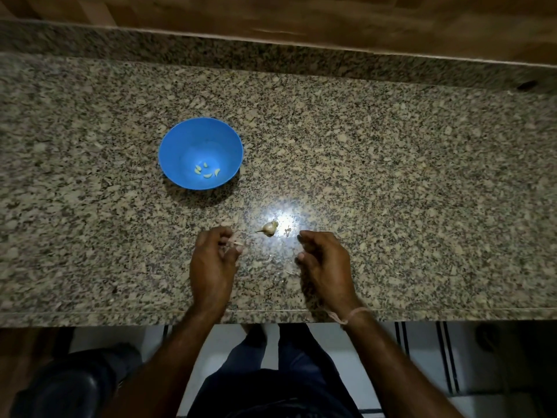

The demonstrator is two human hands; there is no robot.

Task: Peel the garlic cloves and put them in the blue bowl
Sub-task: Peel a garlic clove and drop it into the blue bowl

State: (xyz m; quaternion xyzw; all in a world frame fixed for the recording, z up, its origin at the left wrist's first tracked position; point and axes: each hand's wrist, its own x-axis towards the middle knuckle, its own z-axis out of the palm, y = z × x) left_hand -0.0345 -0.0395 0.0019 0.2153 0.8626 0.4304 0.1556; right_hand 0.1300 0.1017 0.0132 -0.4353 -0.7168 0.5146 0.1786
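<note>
My left hand is curled (round a pale scrap? I cannot tell); my right hand, loosely curled, holds nothing. Unpeeled garlic lies between them, next to pick up, I reckon; peeled cloves sit in the blue bowl.

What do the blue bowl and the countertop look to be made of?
Blue bowl: probably plastic, judging by its uniform matte blue and thin rim. Countertop: polished granite or similar stone, with speckled grey-beige grain and a bright glare spot.
</note>
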